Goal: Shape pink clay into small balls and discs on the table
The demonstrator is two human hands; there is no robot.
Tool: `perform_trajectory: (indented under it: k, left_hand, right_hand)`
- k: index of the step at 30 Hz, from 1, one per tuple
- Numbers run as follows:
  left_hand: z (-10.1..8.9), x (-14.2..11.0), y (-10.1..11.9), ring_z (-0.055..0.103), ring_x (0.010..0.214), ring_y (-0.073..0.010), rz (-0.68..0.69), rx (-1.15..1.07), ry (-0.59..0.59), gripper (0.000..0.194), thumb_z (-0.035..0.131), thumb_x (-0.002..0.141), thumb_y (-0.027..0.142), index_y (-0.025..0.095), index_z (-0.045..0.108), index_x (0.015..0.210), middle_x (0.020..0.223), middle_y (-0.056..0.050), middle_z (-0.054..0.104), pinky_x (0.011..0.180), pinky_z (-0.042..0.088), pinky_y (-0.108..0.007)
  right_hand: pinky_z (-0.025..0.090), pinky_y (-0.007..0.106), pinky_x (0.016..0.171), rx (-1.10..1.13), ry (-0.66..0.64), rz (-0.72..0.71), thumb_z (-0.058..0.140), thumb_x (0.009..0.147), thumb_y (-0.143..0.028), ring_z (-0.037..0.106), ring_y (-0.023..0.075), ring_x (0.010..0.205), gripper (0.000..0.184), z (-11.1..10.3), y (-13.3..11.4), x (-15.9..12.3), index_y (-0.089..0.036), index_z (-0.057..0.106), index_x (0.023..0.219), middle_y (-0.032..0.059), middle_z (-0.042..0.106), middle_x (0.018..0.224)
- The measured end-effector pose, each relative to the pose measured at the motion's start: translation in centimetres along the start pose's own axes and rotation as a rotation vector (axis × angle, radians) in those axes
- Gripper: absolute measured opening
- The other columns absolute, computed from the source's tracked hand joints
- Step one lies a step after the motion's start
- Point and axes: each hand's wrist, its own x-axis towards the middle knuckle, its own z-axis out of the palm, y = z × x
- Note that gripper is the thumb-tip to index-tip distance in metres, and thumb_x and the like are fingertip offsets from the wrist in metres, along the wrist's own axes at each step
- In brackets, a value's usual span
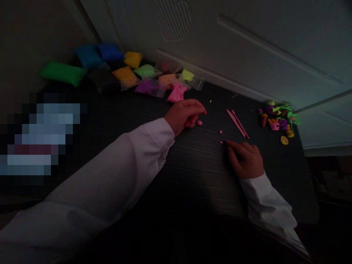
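My left hand [184, 114] is over the dark table behind the row of small pink lumps, its fingers curled and pressed together. Whatever it may hold is hidden. Just right of its fingers lies the biggest pink clay lump [199, 123]. My right hand [245, 158] rests low over the table, thumb and forefinger drawn together in a pinch. Anything between those tips is too dark to make out. Close to them lies a tiny pink clay ball [221, 142], with a slightly larger pink ball [220, 132] behind it. Two slim pink modelling tools [237, 124] lie beyond my right hand.
Along the back left are bags of coloured clay, including green [63, 73], blue [110, 52], orange [125, 76], purple [148, 88] and an opened pink pack [177, 92]. Small finished clay figures [280, 119] crowd the right edge. A pale panelled surface [258, 55] borders the table's back.
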Motion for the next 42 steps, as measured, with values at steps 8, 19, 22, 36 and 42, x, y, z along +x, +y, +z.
perform_trajectory:
  k: [8, 19, 22, 36, 42]
  left_hand:
    - [-0.04, 0.03, 0.04, 0.031, 0.033, -0.0019, 0.006, -0.004, -0.003, 0.007, 0.047, 0.072, 0.014, 0.010, 0.050, 0.067, 0.038, 0.006, 0.036, 0.036, 0.018, -0.015]
    - [-0.08, 0.03, -0.06, 0.030, 0.033, -0.0023, 0.014, -0.008, -0.005, 0.008, 0.048, 0.072, 0.014, 0.010, 0.050, 0.067, 0.037, 0.006, 0.035, 0.035, 0.017, -0.016]
    - [-0.09, 0.03, -0.06, 0.029, 0.033, -0.0023, 0.014, -0.012, -0.009, 0.007, 0.048, 0.072, 0.014, 0.010, 0.051, 0.067, 0.038, 0.006, 0.036, 0.035, 0.017, -0.016]
    - [0.05, -0.01, 0.07, 0.030, 0.032, -0.0014, -0.007, 0.033, 0.010, 0.009, 0.046, 0.074, 0.015, 0.009, 0.049, 0.068, 0.037, 0.007, 0.035, 0.037, 0.018, -0.015]
    - [0.11, -0.09, 0.19, 0.030, 0.032, -0.0015, -0.002, 0.043, 0.006, 0.008, 0.046, 0.074, 0.015, 0.010, 0.048, 0.068, 0.038, 0.007, 0.035, 0.036, 0.019, -0.015]
  right_hand:
    - [0.034, 0.029, 0.065, -0.005, 0.028, 0.010, 0.046, 0.074, -0.027, 0.052, 0.0132, 0.066, 0.027, -0.03, -0.03, -0.05, -0.020, 0.059, 0.097, 0.0022, 0.059, 0.071]
    - [0.036, 0.029, 0.064, 0.013, 0.033, 0.035, 0.047, 0.074, -0.026, 0.051, 0.0133, 0.066, 0.025, -0.16, -0.21, -0.01, -0.019, 0.060, 0.093, 0.0022, 0.059, 0.073]
    - [0.036, 0.029, 0.065, 0.031, 0.007, -0.005, 0.047, 0.074, -0.026, 0.051, 0.0131, 0.067, 0.027, -0.26, -0.31, 0.02, -0.019, 0.058, 0.097, 0.0022, 0.059, 0.074]
    - [0.037, 0.029, 0.063, -0.010, 0.031, 0.022, 0.047, 0.074, -0.028, 0.051, 0.0134, 0.065, 0.030, 0.00, -0.27, -0.07, -0.020, 0.057, 0.101, 0.0024, 0.058, 0.073]
    - [0.039, 0.028, 0.061, 0.065, 0.083, 0.082, 0.047, 0.074, -0.029, 0.051, 0.0135, 0.065, 0.029, -0.11, -0.38, 0.24, -0.018, 0.057, 0.100, 0.0024, 0.056, 0.070]
